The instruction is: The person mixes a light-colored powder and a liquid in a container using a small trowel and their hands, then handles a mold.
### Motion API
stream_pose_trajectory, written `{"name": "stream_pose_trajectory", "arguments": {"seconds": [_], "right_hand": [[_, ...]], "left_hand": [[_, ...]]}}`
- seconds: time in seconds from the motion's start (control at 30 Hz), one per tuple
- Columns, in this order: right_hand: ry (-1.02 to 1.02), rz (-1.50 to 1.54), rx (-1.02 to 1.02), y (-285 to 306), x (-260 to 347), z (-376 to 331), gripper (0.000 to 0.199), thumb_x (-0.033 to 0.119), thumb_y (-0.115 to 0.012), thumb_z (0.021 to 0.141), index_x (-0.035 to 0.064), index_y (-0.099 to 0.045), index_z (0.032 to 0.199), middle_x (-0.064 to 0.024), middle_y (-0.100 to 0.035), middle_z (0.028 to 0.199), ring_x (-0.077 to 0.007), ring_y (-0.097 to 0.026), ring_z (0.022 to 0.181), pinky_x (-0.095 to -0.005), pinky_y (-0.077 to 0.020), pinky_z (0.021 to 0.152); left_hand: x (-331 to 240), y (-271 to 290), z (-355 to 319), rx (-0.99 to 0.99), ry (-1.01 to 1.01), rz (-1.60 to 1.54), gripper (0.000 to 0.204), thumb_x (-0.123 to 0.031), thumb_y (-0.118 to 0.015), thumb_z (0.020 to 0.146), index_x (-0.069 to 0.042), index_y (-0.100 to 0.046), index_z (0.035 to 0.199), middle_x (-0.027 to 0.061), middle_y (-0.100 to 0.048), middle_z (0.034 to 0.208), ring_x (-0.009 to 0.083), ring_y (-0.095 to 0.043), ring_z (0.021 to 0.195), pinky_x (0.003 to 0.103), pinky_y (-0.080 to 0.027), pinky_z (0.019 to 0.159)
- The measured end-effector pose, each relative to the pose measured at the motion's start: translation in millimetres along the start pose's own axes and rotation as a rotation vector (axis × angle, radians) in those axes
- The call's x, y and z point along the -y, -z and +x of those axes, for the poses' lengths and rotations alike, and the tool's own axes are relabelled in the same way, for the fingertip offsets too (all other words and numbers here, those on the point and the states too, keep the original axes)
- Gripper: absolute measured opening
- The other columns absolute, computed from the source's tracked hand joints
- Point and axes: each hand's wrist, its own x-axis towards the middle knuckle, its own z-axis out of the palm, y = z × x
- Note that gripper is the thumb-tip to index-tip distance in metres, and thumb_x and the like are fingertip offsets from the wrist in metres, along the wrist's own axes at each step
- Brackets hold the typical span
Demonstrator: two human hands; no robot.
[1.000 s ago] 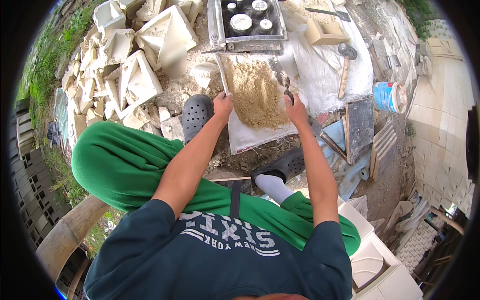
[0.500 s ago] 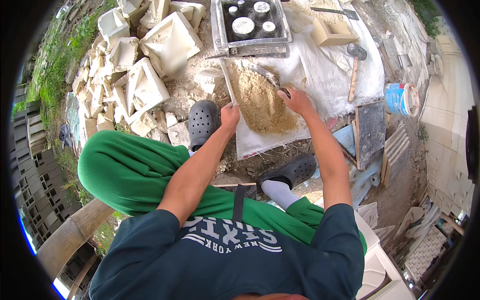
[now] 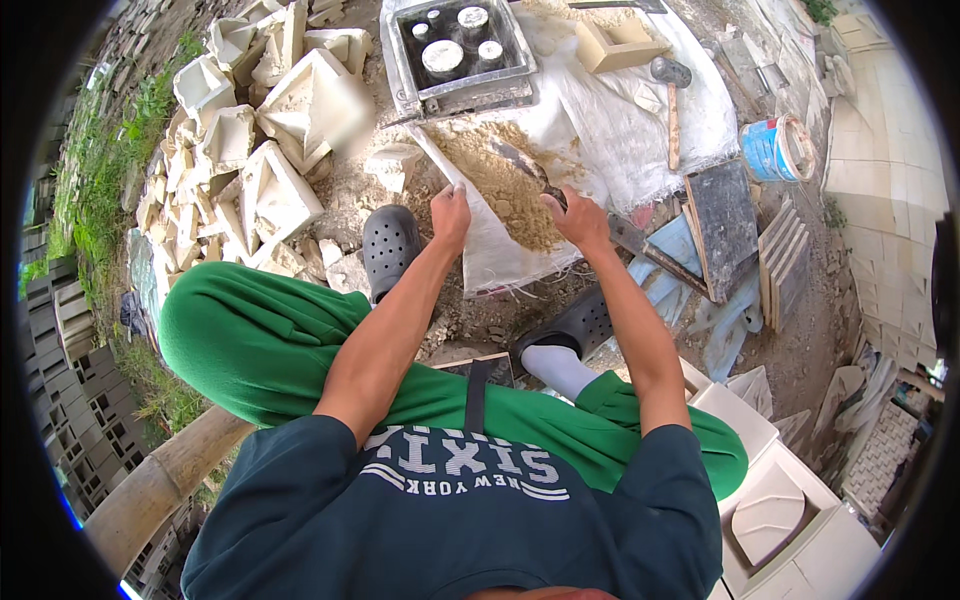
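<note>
My left hand is closed on the near left edge of a white woven sheet, which rises as a raised flap beside the sand. A heap of damp-looking tan sand lies on the sheet between my hands. Closed round the dark handle of a trowel, my right hand is at the heap's right side. The trowel's blade points away and to the left, lying against the sand. Beyond the heap stands a dark square mould with several pale-topped round posts inside.
Broken cream mould pieces are piled at the left. To the right are a mallet, a tan open box, a blue bucket and leaning boards. My shoes flank the sheet's near end. A cream block sits at lower right.
My left hand has pulled the sheet's edge up and inward, so more of its flap shows. My right hand and the trowel have come slightly nearer. The whole view has shifted.
</note>
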Motion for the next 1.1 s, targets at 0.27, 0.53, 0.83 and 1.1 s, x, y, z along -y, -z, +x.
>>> {"name": "stream_pose_trajectory", "arguments": {"seconds": [0.27,0.53,0.83,1.1], "right_hand": [[-0.115,0.085,-0.041,-30.8,15.7,-32.2,0.054,0.051,-0.046,0.093,-0.001,-0.055,0.105,-0.0268,-0.064,0.085,-0.0457,-0.062,0.079,-0.054,-0.0477,0.068],[-0.19,0.188,-0.051,-61.1,36.4,-62.9,0.049,0.048,-0.047,0.094,0.0003,-0.052,0.099,-0.0298,-0.062,0.079,-0.0482,-0.06,0.078,-0.0565,-0.0456,0.068],[-0.029,0.339,-0.221,-86.8,33.1,-85.1,0.048,0.049,-0.047,0.094,0.0013,-0.051,0.101,-0.0292,-0.063,0.078,-0.048,-0.061,0.076,-0.0546,-0.0468,0.065],[-0.047,0.175,-0.041,-88.0,31.7,-90.9,0.047,0.048,-0.049,0.093,0.0022,-0.05,0.099,-0.0277,-0.063,0.076,-0.0471,-0.061,0.074,-0.054,-0.0473,0.064]], "left_hand": [[19.5,4.6,-24.9,0.043,0.231,-0.129,0.036,-0.027,-0.056,0.09,0.007,-0.063,0.102,0.0101,-0.064,0.088,0.0188,-0.058,0.076,0.034,-0.047,0.07],[64.0,9.0,-43.1,0.047,0.186,0.343,0.034,-0.019,-0.056,0.087,0.011,-0.061,0.104,0.0175,-0.066,0.095,0.0268,-0.063,0.083,0.04,-0.048,0.071],[58.9,14.0,-43.4,0.092,0.149,0.17,0.038,-0.021,-0.055,0.081,0.014,-0.061,0.094,0.0295,-0.065,0.089,0.0368,-0.065,0.088,0.043,-0.047,0.074],[40.0,14.4,-51.8,0.086,0.17,0.209,0.036,-0.019,-0.057,0.083,0.013,-0.06,0.099,0.0239,-0.065,0.092,0.03,-0.064,0.086,0.041,-0.048,0.074]]}}
